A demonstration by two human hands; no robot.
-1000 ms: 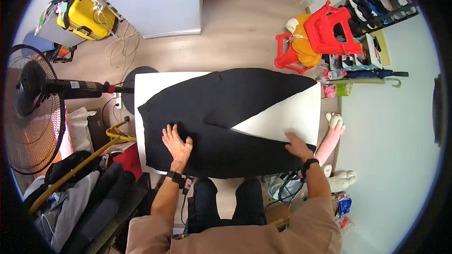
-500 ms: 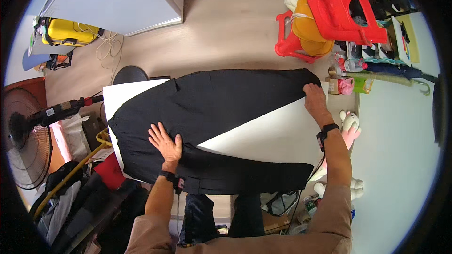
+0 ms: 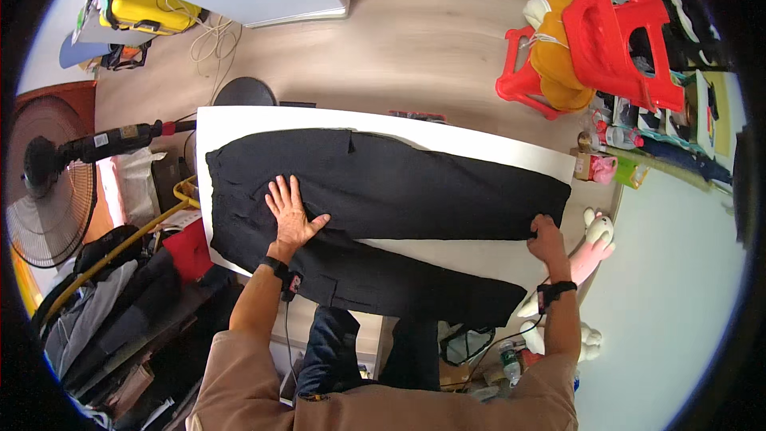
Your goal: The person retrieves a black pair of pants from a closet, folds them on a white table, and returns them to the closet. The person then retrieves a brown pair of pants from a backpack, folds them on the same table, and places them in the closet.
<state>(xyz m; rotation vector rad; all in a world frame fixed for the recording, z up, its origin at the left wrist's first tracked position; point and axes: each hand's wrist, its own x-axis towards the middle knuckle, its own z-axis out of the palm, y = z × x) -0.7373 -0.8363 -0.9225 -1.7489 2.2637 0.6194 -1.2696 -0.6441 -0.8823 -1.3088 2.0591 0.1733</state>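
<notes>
A pair of black trousers [image 3: 431, 195] lies spread on a white tabletop [image 3: 271, 118], waistband to the left and both legs stretching right. My left hand [image 3: 292, 222] rests flat on the upper part of the trousers, near where the legs part, fingers spread. At the hem of the far leg, my right hand [image 3: 547, 241] has its fingers closed on the inner corner of the cloth. A narrow wedge of white tabletop shows between the two legs. The near leg hangs a little over the front edge.
Left of the table stand a fan [image 3: 52, 179] and a yellow metal bar [image 3: 120, 251] beside piled dark clothes. Red plastic stools [image 3: 618, 40] are at the far right. A plush toy [image 3: 594, 243] lies by the right edge. A round black stool [image 3: 245, 92] sits behind the table.
My right hand has drawn the far leg's hem toward me, so the gap between the legs has narrowed and white tabletop shows behind the trousers. My left hand stays flat on the cloth.
</notes>
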